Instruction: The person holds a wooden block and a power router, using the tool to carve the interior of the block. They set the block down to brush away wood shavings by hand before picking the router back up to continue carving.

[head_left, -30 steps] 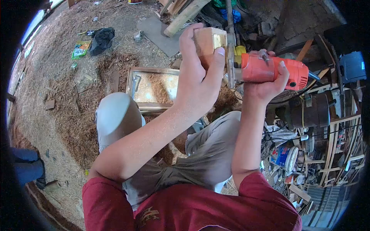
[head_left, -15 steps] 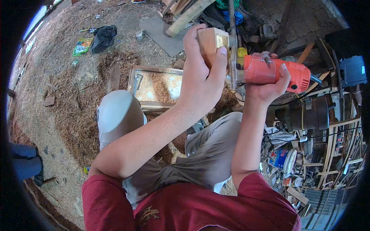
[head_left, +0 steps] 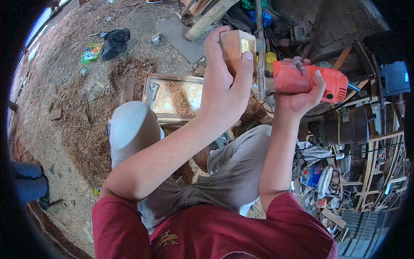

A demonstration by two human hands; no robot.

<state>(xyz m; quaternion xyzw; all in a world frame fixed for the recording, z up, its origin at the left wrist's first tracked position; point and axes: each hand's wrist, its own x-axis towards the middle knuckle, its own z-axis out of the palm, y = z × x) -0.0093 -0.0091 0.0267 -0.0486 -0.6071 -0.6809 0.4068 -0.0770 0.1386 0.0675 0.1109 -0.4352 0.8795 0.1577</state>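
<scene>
A small wooden block [head_left: 231,47] with a pale, lit end is gripped by my left hand [head_left: 226,75], thumb on its near right side and fingers round its left. Just right of it stands the flat base plate [head_left: 261,64] of an orange-red power tool [head_left: 293,77]. My right hand [head_left: 302,97] wraps the tool body from below, its thumb bent up on the side. The tool lies sideways, its cord end pointing right. Whether block and cutter touch is hard to tell; the bit is hidden.
Below the hands, a wooden-framed tray [head_left: 172,117] holds shavings and a wrench. A log [head_left: 211,21] lies at the top, a black bag [head_left: 116,43] on the left. At right are a white bucket [head_left: 324,179] and wood strips. A person's dark-clothed legs [head_left: 30,183] show at far left.
My left hand and the block have shifted very slightly left. The right hand and the tool look almost unmoved.
</scene>
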